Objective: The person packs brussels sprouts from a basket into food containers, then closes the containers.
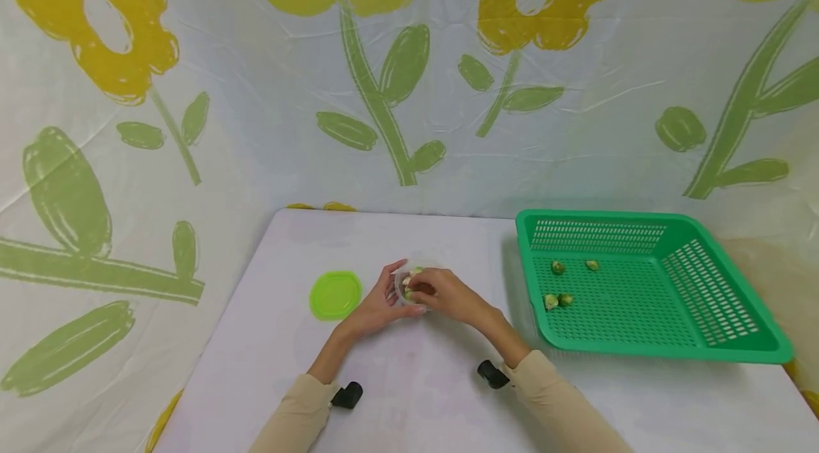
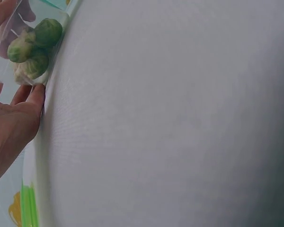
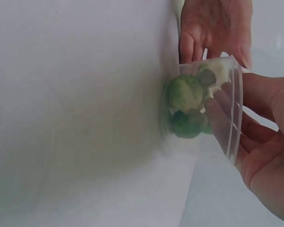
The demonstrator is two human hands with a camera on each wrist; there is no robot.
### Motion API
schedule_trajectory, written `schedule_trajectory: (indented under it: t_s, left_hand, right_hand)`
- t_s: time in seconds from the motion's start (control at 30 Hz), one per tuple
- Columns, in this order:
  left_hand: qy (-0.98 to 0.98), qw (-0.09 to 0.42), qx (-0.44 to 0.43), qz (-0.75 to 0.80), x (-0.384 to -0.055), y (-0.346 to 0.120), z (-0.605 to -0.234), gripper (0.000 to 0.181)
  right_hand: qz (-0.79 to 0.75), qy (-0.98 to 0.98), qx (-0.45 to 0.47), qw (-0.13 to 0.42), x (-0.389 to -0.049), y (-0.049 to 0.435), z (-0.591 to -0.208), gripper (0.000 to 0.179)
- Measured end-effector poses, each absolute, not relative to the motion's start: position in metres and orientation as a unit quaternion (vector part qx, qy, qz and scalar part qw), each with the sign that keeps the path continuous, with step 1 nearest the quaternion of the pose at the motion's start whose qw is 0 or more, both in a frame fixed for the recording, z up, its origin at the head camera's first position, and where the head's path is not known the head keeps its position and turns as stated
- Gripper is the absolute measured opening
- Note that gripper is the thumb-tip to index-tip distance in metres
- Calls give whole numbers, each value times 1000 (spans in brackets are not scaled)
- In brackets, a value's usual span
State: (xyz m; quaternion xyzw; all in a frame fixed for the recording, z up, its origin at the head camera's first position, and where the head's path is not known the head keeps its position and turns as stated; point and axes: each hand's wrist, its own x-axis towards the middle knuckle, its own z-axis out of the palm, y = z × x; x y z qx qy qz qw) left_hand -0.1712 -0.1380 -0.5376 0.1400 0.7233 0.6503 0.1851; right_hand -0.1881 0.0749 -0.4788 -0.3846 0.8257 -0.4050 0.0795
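Note:
A clear plastic tub [image 3: 233, 113] stands on the white table with several Brussels sprouts [image 3: 186, 91] in it. My left hand [image 1: 377, 304] holds the tub from its left side, thumb in front and fingers behind; in the left wrist view its fingertips [image 2: 37, 94] are low against the wall. From the right, my right hand [image 1: 451, 294] reaches over the rim with bent fingers inside. Through the clear wall, its fingertips are right at the upper sprouts [image 2: 21, 49]; I cannot tell whether they grip one. A bright green lid [image 1: 335, 295] lies flat left of the left hand.
On the right of the table is a large green plastic basket [image 1: 659, 353], with several more Brussels sprouts [image 1: 558, 267] near its left side. Behind the table hangs a flower-printed cloth [image 1: 269, 83]. Each forearm wears a black wrist camera [image 1: 348, 395].

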Motion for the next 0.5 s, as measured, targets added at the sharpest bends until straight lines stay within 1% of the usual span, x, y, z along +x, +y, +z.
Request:
schedule_trajectory:
  t_s: [0.07,0.27,0.5]
  left_hand:
    - [721,185,139,653,-171,-138,-538,99]
    - [722,183,134,653,-171,-137,-538,101]
    - [731,180,129,646,-171,-135,-538,100]
  right_hand:
    - [-399,829,-383,84,-186,79,-475,16]
    - [-376,834,-399,70,-184,90,-461,19]
    - [-355,843,-399,57,-181,103,-448,27]
